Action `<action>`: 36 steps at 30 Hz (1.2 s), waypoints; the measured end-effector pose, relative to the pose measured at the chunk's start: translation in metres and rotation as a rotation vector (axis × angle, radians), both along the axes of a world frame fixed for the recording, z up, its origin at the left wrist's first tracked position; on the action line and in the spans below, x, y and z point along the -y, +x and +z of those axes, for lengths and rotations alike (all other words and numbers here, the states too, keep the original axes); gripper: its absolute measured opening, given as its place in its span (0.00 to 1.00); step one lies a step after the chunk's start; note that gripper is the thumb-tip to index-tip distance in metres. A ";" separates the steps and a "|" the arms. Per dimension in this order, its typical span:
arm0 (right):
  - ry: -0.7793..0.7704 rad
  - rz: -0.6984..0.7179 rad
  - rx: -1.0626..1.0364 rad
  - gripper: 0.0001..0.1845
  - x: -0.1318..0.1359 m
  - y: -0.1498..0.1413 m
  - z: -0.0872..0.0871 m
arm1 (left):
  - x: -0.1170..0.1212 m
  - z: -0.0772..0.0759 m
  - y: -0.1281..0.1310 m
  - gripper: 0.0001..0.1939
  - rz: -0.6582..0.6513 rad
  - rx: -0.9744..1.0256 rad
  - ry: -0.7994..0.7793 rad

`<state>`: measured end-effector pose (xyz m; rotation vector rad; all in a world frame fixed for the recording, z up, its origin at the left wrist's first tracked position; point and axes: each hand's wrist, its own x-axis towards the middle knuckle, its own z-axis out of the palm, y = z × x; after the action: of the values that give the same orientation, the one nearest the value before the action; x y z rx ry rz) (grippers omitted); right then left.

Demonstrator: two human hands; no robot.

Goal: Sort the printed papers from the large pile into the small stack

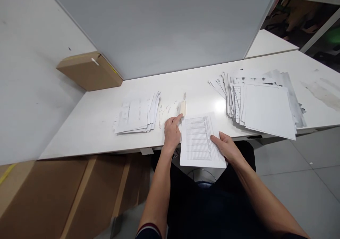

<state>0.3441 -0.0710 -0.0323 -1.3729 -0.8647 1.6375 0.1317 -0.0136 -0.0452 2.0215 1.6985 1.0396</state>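
A printed sheet with a table (199, 140) lies over the front edge of the white table (101, 118), half hanging off. My right hand (225, 147) grips its right edge, thumb on top. My left hand (172, 131) rests at the sheet's left edge, fingers curled and index finger stretched to touch a small cream eraser-like block (182, 108). Pale crumbs (166, 111) lie scattered left of that block.
A fanned stack of printed sheets (138, 114) lies to the left and a larger, messier pile (262, 102) to the right. A grey partition panel (164, 26) stands behind. A cardboard box (89, 70) sits at the back left, with more cardboard (53, 196) under the table.
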 end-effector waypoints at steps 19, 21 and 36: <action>0.107 -0.546 0.636 0.20 -0.026 0.113 0.069 | 0.025 0.005 -0.075 0.13 0.436 -0.083 0.354; 0.084 -0.574 0.721 0.23 -0.038 0.138 0.075 | 0.022 0.008 -0.103 0.13 0.523 -0.170 0.355; 0.480 -0.648 1.286 0.29 -0.005 0.139 0.051 | 0.001 0.015 -0.161 0.17 0.223 -0.618 0.072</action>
<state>0.4832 -0.0656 0.0186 -1.9841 -1.1791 -0.1013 -0.0291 -0.0145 -0.0298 2.4078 2.2515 0.5588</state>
